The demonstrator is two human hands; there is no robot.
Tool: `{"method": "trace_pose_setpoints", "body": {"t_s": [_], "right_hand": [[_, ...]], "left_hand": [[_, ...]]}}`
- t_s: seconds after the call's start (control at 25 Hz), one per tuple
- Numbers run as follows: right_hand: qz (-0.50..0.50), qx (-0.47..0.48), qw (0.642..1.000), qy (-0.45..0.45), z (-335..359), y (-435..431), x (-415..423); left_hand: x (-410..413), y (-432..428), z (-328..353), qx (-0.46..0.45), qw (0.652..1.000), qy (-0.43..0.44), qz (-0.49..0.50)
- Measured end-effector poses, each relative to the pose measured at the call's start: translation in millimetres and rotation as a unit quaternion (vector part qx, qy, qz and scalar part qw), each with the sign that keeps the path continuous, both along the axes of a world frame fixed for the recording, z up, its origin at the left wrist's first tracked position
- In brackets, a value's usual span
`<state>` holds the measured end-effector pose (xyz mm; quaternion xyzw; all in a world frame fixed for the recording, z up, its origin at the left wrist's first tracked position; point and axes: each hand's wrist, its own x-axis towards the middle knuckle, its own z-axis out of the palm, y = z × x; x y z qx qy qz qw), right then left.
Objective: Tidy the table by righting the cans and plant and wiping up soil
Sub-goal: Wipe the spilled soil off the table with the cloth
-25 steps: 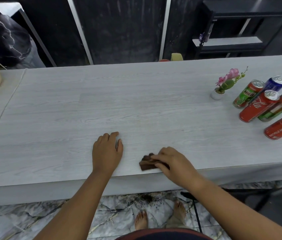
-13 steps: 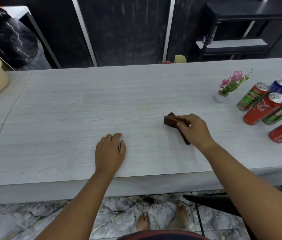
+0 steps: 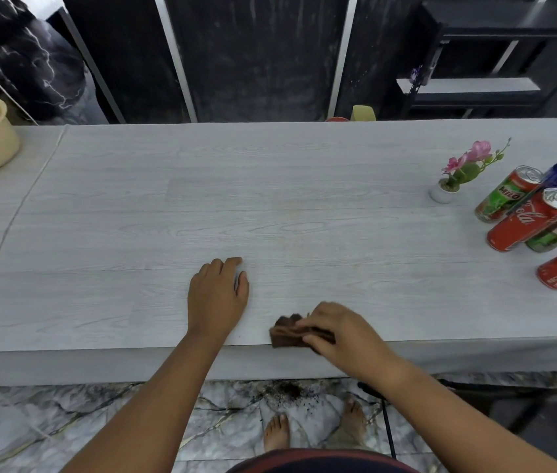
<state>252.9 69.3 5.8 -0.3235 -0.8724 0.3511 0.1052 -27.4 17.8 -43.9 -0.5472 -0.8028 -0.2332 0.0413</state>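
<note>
Wiping is the step in hand, judged from the head view, the only one there is: the right hand [image 3: 338, 331] has its fingers curled over a dark brown cloth [image 3: 287, 332] and presses it onto the table [image 3: 270, 199] at the very near edge, a little right of the middle. The cloth is bunched, with part of it sticking out to the left of the knuckles. The left hand [image 3: 217, 297] lies palm down on the tabletop just left of the cloth, fingers straight and close together, holding nothing; it looks to be bracing the body. Far to the right, the small plant [image 3: 454, 175] sits in its white pot and seems upright, and the cans [image 3: 526, 221] stand bunched together beside it, apparently on their bases, so the righting looks done. No soil shows on the tabletop, though fine traces would be hard to tell against the grain. A dark scatter of soil [image 3: 290, 390] lies on the floor below the near edge, in front of the bare feet. The next move probably calls for carrying the cloth over whatever patch is unwiped, with steady pressure.
</note>
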Motion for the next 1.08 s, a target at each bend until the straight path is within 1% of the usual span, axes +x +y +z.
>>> {"method": "trace_pose_setpoints", "body": {"t_s": [0.04,0.08,0.12,0.16,0.2,0.28,0.36,0.44,0.48,0.52,0.6,0.76,0.84,0.92,1.0,1.08], "right_hand": [[0.009,-0.027,1.000,-0.004,1,-3,3],[-0.011,-0.071,0.997,0.006,6,-1,6],[-0.050,-0.109,0.992,0.029,10,7,11],[-0.106,-0.124,0.985,0.056,15,21,18],[-0.171,-0.106,0.976,0.080,18,40,27],[-0.299,-0.025,0.950,0.089,23,86,52],[-0.404,0.038,0.912,0.053,24,131,83],[-0.474,0.048,0.879,-0.005,15,159,110],[-0.486,0.046,0.872,-0.032,9,165,116],[-0.482,0.049,0.873,-0.051,3,166,116],[-0.443,0.062,0.893,-0.058,-4,156,104],[-0.291,0.073,0.954,-0.012,-7,108,57],[-0.210,0.073,0.975,0.010,-11,81,34],[-0.145,0.056,0.988,0.014,-13,62,17],[-0.125,0.034,0.991,0.022,-10,53,13],[-0.175,0.039,0.983,0.048,-6,43,22]], "left_hand": [[0,0,0,0.002,1.000,0.001,0.000],[-1,0,-1,0.002,1.000,0.001,0.000],[-1,0,-1,0.003,1.000,0.001,0.001],[0,-1,-2,0.005,1.000,0.000,0.001],[0,-1,-2,0.009,1.000,-0.001,0.000],[0,-1,-3,0.013,1.000,-0.001,-0.003],[-1,0,-4,0.015,1.000,-0.002,-0.003],[-1,0,-4,0.015,1.000,-0.003,-0.002],[0,0,-4,0.015,1.000,-0.003,-0.002],[0,0,-4,0.015,1.000,-0.002,-0.003],[-1,0,-4,0.013,1.000,-0.003,-0.003],[0,1,-4,0.011,1.000,-0.005,0.001],[1,0,-3,0.011,1.000,-0.008,-0.003],[1,-1,0,0.009,1.000,-0.024,-0.001],[2,1,6,0.009,0.998,-0.064,0.011],[9,5,11,-0.005,0.991,-0.129,-0.019]]}}
